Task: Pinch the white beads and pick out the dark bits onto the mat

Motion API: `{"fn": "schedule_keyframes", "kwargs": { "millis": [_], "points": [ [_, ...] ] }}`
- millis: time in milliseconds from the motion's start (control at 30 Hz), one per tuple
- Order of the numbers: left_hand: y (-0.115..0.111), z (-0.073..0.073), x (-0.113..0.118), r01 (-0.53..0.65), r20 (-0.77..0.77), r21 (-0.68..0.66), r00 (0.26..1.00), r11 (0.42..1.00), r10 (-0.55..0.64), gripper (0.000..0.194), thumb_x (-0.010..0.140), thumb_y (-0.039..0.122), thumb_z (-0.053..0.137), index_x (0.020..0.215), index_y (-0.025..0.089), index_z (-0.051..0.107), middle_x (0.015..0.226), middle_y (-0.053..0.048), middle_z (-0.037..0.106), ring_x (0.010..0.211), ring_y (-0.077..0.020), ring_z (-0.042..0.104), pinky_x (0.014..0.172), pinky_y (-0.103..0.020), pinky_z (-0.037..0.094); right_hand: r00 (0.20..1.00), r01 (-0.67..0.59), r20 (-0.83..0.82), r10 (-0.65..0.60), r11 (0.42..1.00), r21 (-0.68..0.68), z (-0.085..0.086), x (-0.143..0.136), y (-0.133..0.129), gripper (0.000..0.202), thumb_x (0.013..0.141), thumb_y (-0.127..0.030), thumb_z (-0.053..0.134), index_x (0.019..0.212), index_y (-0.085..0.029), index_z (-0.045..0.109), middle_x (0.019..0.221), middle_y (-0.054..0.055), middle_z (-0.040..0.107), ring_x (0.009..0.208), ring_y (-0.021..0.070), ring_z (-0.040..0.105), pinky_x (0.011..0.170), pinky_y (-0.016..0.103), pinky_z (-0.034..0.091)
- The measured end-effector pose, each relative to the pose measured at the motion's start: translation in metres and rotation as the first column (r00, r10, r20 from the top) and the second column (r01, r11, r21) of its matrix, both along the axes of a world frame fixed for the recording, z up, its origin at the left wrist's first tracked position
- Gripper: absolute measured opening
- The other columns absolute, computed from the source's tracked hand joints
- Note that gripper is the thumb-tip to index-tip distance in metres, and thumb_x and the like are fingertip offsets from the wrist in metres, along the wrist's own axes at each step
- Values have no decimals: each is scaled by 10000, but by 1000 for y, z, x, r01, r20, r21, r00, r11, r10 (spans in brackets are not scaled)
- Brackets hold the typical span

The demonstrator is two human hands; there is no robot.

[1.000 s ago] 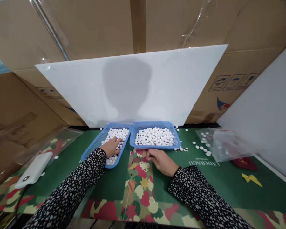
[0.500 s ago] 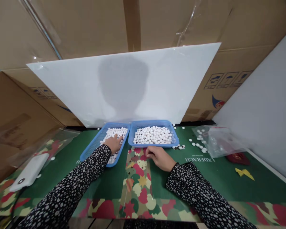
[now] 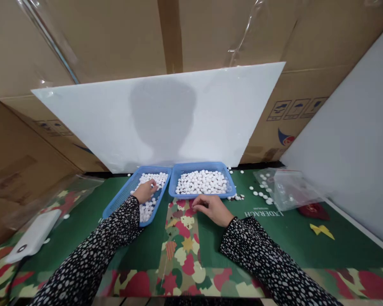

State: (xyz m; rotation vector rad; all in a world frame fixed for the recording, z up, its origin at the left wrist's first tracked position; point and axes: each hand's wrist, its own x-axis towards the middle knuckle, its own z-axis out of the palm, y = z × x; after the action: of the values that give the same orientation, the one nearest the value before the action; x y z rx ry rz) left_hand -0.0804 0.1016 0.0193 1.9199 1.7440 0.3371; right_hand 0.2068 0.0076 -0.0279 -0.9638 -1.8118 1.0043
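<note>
- Basket, left-hand point(image 3: 118, 201), blue mesh, set at a slant; white pieces point(image 3: 147, 211) lie beneath and around the fingers of the left hand and nearer its wrist.
- Left hand point(image 3: 143, 192): inside that basket's rim, above the pieces; fingers bent and gathered toward the thumb. Cannot tell whether a piece is pinched.
- Basket, right-hand point(image 3: 201, 196), blue mesh, set crosswise, just beside the first; holds a heap of white pieces point(image 3: 201, 182), beyond the right hand.
- Right hand point(image 3: 213, 209): outside, at the near rim of the right-hand basket; fingers curled, thumb below the forefinger. Cannot tell whether anything is between them.
- Loose white pieces point(image 3: 264, 195), scattered on the green covering point(image 3: 242, 246), right of the baskets.
- Clear plastic bag point(image 3: 289, 189), beside the loose pieces; yellow scrap point(image 3: 321, 230) nearer the wearer.
- White device point(image 3: 35, 236), corded, far left.
</note>
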Motion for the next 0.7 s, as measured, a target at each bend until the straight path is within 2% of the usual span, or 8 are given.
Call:
{"fn": "schedule_keyframes", "kwargs": {
  "millis": [133,233,267,333,400,467,600,700],
  "points": [
    [-9,27,-15,-52,345,-52,936,997,67,364,852,583,485,807,228,418,640,41,396,466,-120,460,373,-181,237,998,40,-55,-40,999,2,1,-3,-2,96,885,-240,626,847,-191,699,762,22,721,716,185,663,700,283,493],
    [-26,51,-12,-27,527,-84,847,996,67,406,825,599,551,817,218,412,704,36,412,489,-80,415,363,-151,215,985,91,-146,-96,995,-43,2,-7,-3,125,883,-297,637,849,-192,696,770,30,723,722,195,669,709,308,514],
    [-34,57,-7,-8,598,-111,798,994,74,402,823,577,583,822,210,417,712,37,414,486,-64,390,360,-139,210,972,98,-205,-112,992,-78,3,-8,-4,139,877,-321,646,854,-192,690,777,35,726,728,202,678,715,319,525],
    [-50,64,10,81,810,-234,567,969,148,358,814,469,677,847,191,453,722,38,431,475,-36,342,351,-113,186,928,92,-344,-142,983,-158,7,-11,-4,176,858,-366,670,864,-190,677,796,47,735,757,217,698,732,339,546],
    [-68,62,33,183,890,-306,403,934,213,303,826,391,698,860,176,487,709,41,440,462,-23,323,343,-100,177,868,81,-465,-176,973,-216,13,-13,-6,210,827,-394,703,860,-190,668,807,53,741,781,227,713,752,353,560],
    [-85,52,58,272,912,-343,326,899,249,286,848,400,678,879,170,511,694,40,448,456,-22,324,336,-104,156,813,95,-541,-216,965,-244,22,-14,-7,223,798,-399,731,844,-191,665,806,47,743,775,222,717,756,350,566],
    [-104,24,96,372,908,-387,312,844,279,305,846,428,681,885,176,514,651,51,443,427,-18,313,344,-134,111,783,165,-556,-277,956,-244,32,-16,-9,199,764,-366,760,806,-182,695,795,33,730,698,180,680,681,298,550],
    [-105,9,108,394,912,-375,319,839,257,320,840,448,683,914,186,516,628,59,438,414,-21,320,349,-148,95,782,206,-534,-321,942,-264,31,-17,-10,183,756,-347,762,800,-177,710,795,28,722,669,162,646,665,284,531]
  ]
}}
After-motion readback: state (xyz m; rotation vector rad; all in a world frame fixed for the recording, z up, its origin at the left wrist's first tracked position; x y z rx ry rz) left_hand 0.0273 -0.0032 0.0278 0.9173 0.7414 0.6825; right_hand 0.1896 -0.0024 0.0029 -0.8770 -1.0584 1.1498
